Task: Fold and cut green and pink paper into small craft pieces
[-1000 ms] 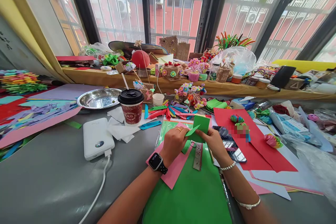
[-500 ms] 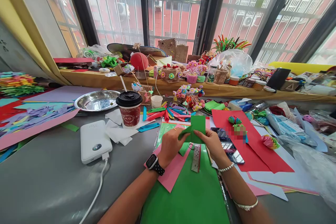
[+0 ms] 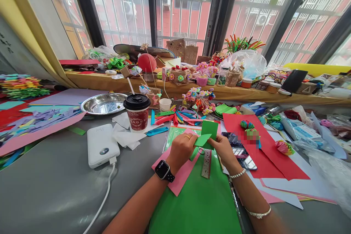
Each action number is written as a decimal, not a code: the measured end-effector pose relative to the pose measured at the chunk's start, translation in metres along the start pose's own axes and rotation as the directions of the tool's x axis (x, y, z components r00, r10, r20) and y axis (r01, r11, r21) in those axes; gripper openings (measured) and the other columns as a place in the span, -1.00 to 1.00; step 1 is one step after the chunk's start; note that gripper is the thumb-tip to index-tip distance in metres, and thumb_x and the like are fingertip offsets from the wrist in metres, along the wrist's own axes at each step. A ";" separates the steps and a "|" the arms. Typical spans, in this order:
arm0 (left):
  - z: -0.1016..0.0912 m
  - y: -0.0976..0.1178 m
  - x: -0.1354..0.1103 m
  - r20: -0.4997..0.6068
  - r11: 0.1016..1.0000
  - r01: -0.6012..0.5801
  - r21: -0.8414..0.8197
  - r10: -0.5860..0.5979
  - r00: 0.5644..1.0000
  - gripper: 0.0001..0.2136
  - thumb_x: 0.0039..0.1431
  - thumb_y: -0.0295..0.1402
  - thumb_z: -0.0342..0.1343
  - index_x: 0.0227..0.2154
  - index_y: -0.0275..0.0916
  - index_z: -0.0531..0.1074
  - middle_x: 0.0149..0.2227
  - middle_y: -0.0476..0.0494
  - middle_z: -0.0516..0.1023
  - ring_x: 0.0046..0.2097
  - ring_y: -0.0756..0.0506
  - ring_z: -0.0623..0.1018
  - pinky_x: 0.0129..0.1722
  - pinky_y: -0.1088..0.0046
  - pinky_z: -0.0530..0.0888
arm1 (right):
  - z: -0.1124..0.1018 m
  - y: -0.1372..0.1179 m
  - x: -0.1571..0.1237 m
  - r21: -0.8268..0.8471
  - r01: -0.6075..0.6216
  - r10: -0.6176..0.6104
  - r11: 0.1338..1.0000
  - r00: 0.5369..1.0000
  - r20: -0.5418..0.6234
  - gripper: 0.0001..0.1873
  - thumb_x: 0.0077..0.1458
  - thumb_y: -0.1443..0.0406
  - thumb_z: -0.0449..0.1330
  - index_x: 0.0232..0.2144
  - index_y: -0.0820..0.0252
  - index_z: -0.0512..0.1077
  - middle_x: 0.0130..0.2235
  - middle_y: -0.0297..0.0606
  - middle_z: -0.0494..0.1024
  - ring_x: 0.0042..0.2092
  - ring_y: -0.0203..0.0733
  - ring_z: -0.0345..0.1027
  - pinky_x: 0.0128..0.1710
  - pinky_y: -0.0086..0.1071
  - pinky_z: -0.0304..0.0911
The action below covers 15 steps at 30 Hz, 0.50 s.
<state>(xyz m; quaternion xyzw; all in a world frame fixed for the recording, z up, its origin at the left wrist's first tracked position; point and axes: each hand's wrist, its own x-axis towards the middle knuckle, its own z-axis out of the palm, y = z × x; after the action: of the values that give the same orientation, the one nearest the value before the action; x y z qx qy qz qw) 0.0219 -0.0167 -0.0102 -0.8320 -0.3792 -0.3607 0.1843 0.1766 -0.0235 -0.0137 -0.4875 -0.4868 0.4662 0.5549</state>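
Between my two hands is a piece of green paper (image 3: 210, 128), partly folded, with one flap turned toward the left. My left hand (image 3: 181, 150) is closed on the flap's left side. My right hand (image 3: 223, 149) pinches the paper from the right, near the fold. Under them lie a large green sheet (image 3: 194, 204) and a strip of pink paper (image 3: 177, 182). A small ruler (image 3: 206, 164) rests on the green sheet just below the hands, and a ring-shaped item (image 3: 201, 151) sits by its upper end.
Left of my hands are a white power bank (image 3: 102, 146) with a cable, a lidded paper cup (image 3: 137, 113) and a metal plate (image 3: 105, 104). To the right, a phone (image 3: 241, 153) lies beside red paper (image 3: 265, 153) bearing paper flowers. Craft pieces crowd the windowsill (image 3: 175, 89).
The green paper's flap has turned, showing a lighter, flatter face to the left. My left wrist has rotated a little, so the watch face shows more. The view has shifted slightly.
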 end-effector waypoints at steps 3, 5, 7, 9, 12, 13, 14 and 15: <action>-0.001 0.001 0.000 0.020 0.993 -0.077 0.087 0.075 0.997 -0.89 0.02 -0.54 -0.08 -0.44 -0.26 0.32 -0.53 -0.03 0.42 -0.47 -0.04 0.39 -0.50 0.45 0.26 | 0.000 0.001 0.000 -0.004 0.017 -0.017 1.000 1.000 -0.001 -0.75 -0.29 0.19 0.23 -0.51 0.25 0.46 -0.44 -0.26 0.53 -0.42 -0.18 0.35 -0.44 -0.38 0.23; -0.001 0.002 0.000 0.037 0.985 -0.112 0.129 0.109 0.993 -0.89 0.02 -0.56 -0.09 -0.44 -0.27 0.31 -0.52 -0.04 0.41 -0.47 -0.04 0.39 -0.50 0.45 0.26 | 0.000 0.002 0.000 -0.023 0.019 -0.019 1.000 1.000 -0.001 -0.78 -0.27 0.20 0.22 -0.53 0.26 0.45 -0.46 -0.26 0.53 -0.43 -0.19 0.35 -0.47 -0.39 0.21; -0.001 0.003 0.000 0.046 0.978 -0.136 0.158 0.130 0.990 -0.89 0.01 -0.57 -0.08 -0.46 -0.27 0.30 -0.53 -0.04 0.40 -0.47 -0.05 0.39 -0.50 0.44 0.25 | 0.000 0.002 0.000 -0.043 0.017 -0.017 0.999 1.000 -0.001 -0.79 -0.26 0.22 0.21 -0.54 0.27 0.45 -0.48 -0.25 0.53 -0.45 -0.20 0.34 -0.49 -0.41 0.20; 0.000 0.004 -0.001 0.057 0.972 -0.153 0.177 0.145 0.988 -0.90 0.00 -0.57 -0.07 -0.47 -0.28 0.29 -0.52 -0.03 0.40 -0.46 -0.05 0.39 -0.50 0.43 0.25 | 0.000 0.002 0.000 -0.052 0.017 -0.017 0.998 1.000 0.003 -0.81 -0.26 0.25 0.20 -0.53 0.28 0.46 -0.49 -0.26 0.52 -0.46 -0.21 0.33 -0.49 -0.41 0.19; 0.000 0.005 -0.002 0.074 0.969 -0.159 0.187 0.147 0.986 -0.91 0.00 -0.57 -0.06 -0.46 -0.28 0.28 -0.52 -0.03 0.40 -0.46 -0.06 0.39 -0.51 0.43 0.25 | -0.001 0.002 0.001 -0.052 0.022 -0.021 0.998 1.000 0.016 -0.80 -0.26 0.26 0.19 -0.51 0.28 0.46 -0.49 -0.26 0.52 -0.46 -0.22 0.32 -0.48 -0.41 0.19; 0.000 0.005 -0.002 0.076 0.970 -0.158 0.186 0.146 0.986 -0.91 0.00 -0.57 -0.07 -0.45 -0.28 0.28 -0.52 -0.03 0.40 -0.46 -0.06 0.39 -0.51 0.43 0.25 | -0.001 0.002 0.001 -0.058 0.023 -0.022 0.998 1.000 0.018 -0.80 -0.25 0.26 0.19 -0.50 0.28 0.46 -0.49 -0.27 0.52 -0.45 -0.22 0.32 -0.48 -0.41 0.19; 0.000 0.005 -0.002 0.075 0.970 -0.153 0.186 0.142 0.987 -0.91 0.00 -0.57 -0.07 -0.45 -0.28 0.28 -0.51 -0.03 0.40 -0.46 -0.06 0.39 -0.51 0.43 0.25 | -0.001 0.002 0.001 -0.067 0.023 -0.022 0.997 1.000 0.019 -0.79 -0.25 0.26 0.18 -0.50 0.29 0.46 -0.49 -0.27 0.52 -0.46 -0.22 0.32 -0.48 -0.41 0.18; 0.000 0.005 -0.002 0.075 0.971 -0.152 0.185 0.141 0.987 -0.91 0.01 -0.56 -0.07 -0.45 -0.28 0.28 -0.52 -0.03 0.40 -0.46 -0.06 0.39 -0.50 0.43 0.25 | -0.001 0.003 0.001 -0.078 0.024 -0.023 0.997 1.000 0.019 -0.79 -0.25 0.26 0.18 -0.50 0.29 0.46 -0.49 -0.27 0.52 -0.46 -0.22 0.32 -0.48 -0.42 0.18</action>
<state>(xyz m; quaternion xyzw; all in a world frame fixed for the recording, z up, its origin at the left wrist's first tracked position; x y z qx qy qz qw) 0.0252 -0.0208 -0.0118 -0.8470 -0.3548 -0.2827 0.2773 0.1775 -0.0221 -0.0163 -0.4990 -0.5154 0.4446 0.5364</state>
